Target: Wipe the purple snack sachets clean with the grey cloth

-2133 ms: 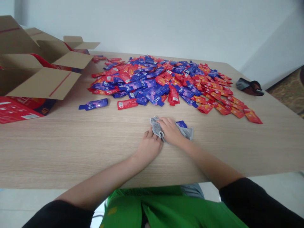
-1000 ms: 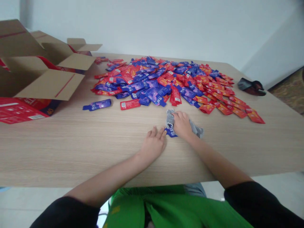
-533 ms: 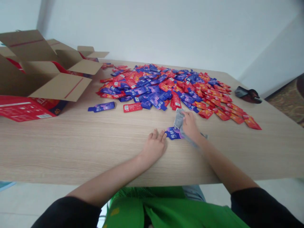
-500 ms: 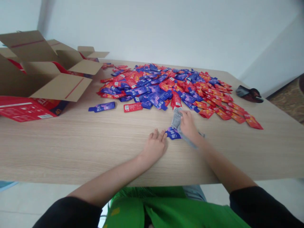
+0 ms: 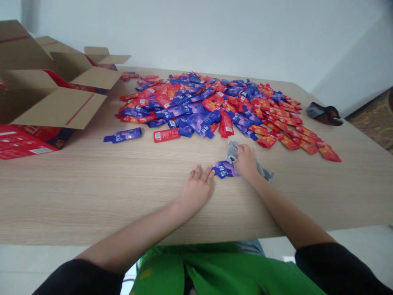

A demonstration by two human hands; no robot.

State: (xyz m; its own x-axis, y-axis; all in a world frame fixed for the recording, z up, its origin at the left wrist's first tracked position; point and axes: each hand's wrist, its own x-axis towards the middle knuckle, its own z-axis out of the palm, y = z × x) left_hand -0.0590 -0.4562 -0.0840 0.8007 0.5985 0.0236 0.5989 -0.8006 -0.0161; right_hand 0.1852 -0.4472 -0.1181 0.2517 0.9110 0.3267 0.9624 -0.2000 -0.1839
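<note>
I had a wide wood-grain table (image 5: 76, 196) on my feed, with a big heap of red and blue pouches (image 5: 196, 106) over its far part. My left hand (image 5: 198, 186) rested on the near part, fingers a little apart, tips at one end of the thing being handled; the right hand (image 5: 245, 160) had its fingers bunched tight around a gray cloth (image 5: 232, 151). Partly under that was a single blue pouch (image 5: 223, 169), flat on the table between both hands. I figured it for light, soft and pretty tough (short of a puncture, anyway), with a slick face likely to skate around under a rub. Best hold, I reckoned, was the narrow neck (image 5: 215, 170), right by those left fingertips; squeezing the belly seemed slippier.
</note>
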